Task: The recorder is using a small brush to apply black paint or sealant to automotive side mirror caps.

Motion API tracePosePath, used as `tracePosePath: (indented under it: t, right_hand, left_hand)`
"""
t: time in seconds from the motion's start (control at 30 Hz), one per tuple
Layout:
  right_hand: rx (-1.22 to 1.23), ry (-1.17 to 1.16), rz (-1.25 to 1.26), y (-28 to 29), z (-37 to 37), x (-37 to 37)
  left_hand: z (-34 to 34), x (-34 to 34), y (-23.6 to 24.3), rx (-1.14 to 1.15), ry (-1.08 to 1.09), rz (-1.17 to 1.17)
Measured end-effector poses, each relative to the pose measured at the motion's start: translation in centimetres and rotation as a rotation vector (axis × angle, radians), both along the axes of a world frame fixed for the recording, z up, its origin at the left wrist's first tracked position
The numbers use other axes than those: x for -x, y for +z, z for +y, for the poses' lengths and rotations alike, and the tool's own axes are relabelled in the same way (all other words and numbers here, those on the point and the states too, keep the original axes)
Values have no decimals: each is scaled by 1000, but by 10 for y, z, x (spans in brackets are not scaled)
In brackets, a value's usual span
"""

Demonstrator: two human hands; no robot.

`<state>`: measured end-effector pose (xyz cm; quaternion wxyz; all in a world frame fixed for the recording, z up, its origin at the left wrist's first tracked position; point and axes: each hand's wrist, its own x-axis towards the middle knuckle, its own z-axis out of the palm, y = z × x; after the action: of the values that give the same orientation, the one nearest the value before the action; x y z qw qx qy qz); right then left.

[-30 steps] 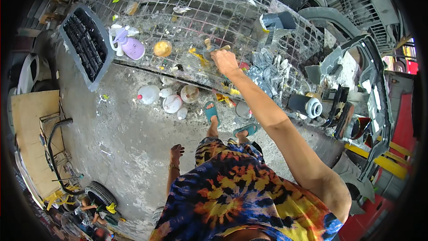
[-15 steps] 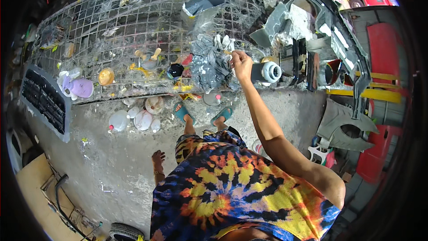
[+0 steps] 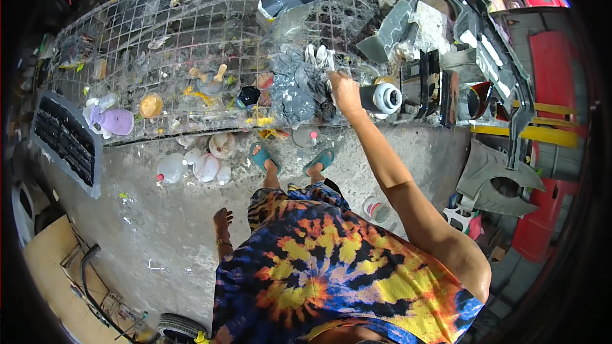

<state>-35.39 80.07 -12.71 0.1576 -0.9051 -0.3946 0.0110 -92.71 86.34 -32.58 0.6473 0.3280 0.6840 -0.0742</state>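
Observation:
My right hand (image 3: 346,95) reaches over the mesh-topped bench with its fingers closed. A pale, thin stick-like thing (image 3: 331,61) rises from its fingertips; its exact kind is unclear. Just left of that hand lies a crumpled heap of grey, paint-stained plastic (image 3: 295,86). To the hand's right, a dark grey bottle with a white neck (image 3: 387,99) lies on its side. My left hand (image 3: 223,219) hangs low beside my body, away from the bench, with its fingers apart and nothing in them.
The wire-mesh bench (image 3: 159,79) carries a cup of black paint (image 3: 248,96), an amber tub (image 3: 151,106) and a lilac bottle (image 3: 118,122). Grey car body panels (image 3: 494,44) crowd its right end. Plastic bottles (image 3: 172,169) stand on the floor, near a clear jar (image 3: 376,209).
My right hand has turned; the thin stick that pointed left now points away from me. My left hand has shifted slightly and shows more wrist.

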Motion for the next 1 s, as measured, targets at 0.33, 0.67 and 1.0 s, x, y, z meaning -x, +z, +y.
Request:
tracePosePath:
  t: [0.33,0.67,1.0]
  right_hand:
    - [-45,65,381,-7,0,-9]
    - [27,-8,179,-10,-5,12]
    - [-275,225,525,88,92,87]
  left_hand:
    - [-24,16,-11,61,9,31]
    - [5,-1,1,-115,42,-112]
    - [-29,18,3,-49,142,-14]
